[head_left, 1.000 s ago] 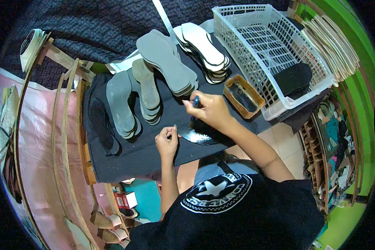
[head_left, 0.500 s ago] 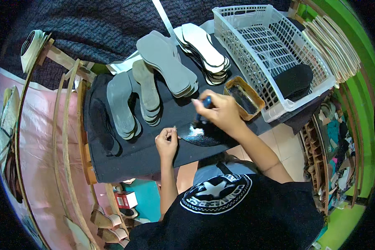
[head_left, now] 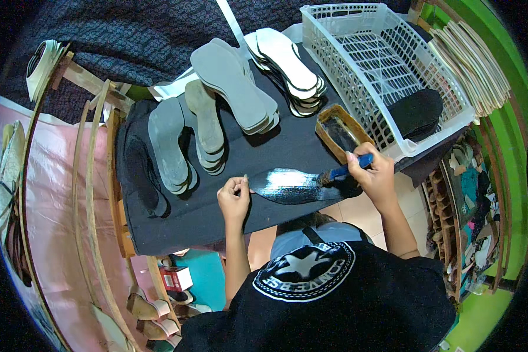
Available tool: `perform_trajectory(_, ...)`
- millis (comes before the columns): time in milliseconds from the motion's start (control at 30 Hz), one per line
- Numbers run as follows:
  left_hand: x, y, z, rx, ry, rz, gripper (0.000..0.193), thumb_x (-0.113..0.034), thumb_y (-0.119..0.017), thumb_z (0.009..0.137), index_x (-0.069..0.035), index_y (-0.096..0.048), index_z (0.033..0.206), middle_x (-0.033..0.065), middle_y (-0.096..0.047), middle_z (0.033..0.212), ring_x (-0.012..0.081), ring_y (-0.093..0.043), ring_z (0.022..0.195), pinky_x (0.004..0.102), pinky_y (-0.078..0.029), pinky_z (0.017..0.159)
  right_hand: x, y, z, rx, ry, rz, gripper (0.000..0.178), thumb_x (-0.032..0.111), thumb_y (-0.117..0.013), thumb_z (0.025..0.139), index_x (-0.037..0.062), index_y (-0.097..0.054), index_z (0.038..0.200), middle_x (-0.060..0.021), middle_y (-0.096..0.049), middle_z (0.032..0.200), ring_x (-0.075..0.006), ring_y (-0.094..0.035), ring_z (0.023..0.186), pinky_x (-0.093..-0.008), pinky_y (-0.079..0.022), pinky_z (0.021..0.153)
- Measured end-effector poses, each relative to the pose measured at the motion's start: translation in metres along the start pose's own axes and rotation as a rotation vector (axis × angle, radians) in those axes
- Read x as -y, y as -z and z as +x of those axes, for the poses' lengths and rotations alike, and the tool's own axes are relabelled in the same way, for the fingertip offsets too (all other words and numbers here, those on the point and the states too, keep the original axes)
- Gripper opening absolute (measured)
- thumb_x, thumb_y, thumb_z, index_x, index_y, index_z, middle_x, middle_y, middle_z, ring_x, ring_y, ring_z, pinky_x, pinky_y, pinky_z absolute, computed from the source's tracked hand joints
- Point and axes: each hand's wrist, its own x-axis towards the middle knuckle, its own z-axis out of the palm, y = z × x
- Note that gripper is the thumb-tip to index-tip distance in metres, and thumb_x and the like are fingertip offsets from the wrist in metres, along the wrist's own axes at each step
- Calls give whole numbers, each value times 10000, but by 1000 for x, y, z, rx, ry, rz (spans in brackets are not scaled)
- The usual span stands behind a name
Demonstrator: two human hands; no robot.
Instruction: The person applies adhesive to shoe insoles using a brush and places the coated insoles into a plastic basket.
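A black insole point(head_left: 276, 195) lies flat near the front edge of the dark cloth-covered table point(head_left: 205, 226). Its upper face gleams wet over the middle. My right hand point(head_left: 372, 176) is closed round the blue handle of a brush point(head_left: 340, 172), whose bristles touch the shiny part of the insole. My left hand point(head_left: 234, 196) pinches the insole's left tip between thumb and finger. Beyond the brush stands an open tan container point(head_left: 325, 130) with a dark, glossy inside.
Stacks of grey insoles point(head_left: 232, 82), smaller grey ones point(head_left: 171, 141) and white ones point(head_left: 287, 61) lie along the table's far side. Black insoles point(head_left: 138, 170) rest at the left. A white plastic crate point(head_left: 340, 70) holding black pieces point(head_left: 416, 114) stands at the right, beside stacked sheets point(head_left: 469, 67).
My right hand and the brush have moved right and nearer to me, along the insole. More of its surface shows wet. My left hand stays at the tip.
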Motion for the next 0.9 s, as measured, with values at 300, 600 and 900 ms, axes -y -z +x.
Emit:
perform_trajectory(300, 2, -2, -1, 21, -25, -35, 166, -86, -552, 804, 53, -546, 714, 34, -553, 589, 70, -533, 516, 198, -402, 475, 28, -52, -12, 150, 333, 33, 169, 203, -618, 705, 87, -497, 684, -67, -534, 592, -207, -558, 506, -296, -419, 435)
perform_trajectory(600, -1, -2, -1, 49, 43, -63, 152, -101, -539, 818, 29, -543, 739, 10, -539, 602, 48, -490, 535, 176, -376, 495, 35, -70, -9, 162, 258, 187, 170, 167, -558, 780, 41, -453, 822, -85, -557, 602, -240, -579, 515, -317, -441, 445)
perform_trajectory(900, -4, -1, -2, 56, 61, -16, 160, -132, -545, 823, 17, -549, 764, -1, -537, 610, 37, -472, 539, 162, -353, 493, 16, -67, -23, 229, 185, 246, 275, 127, -609, 724, 39, -403, 883, -110, -540, 631, -291, -572, 517, -359, -449, 455)
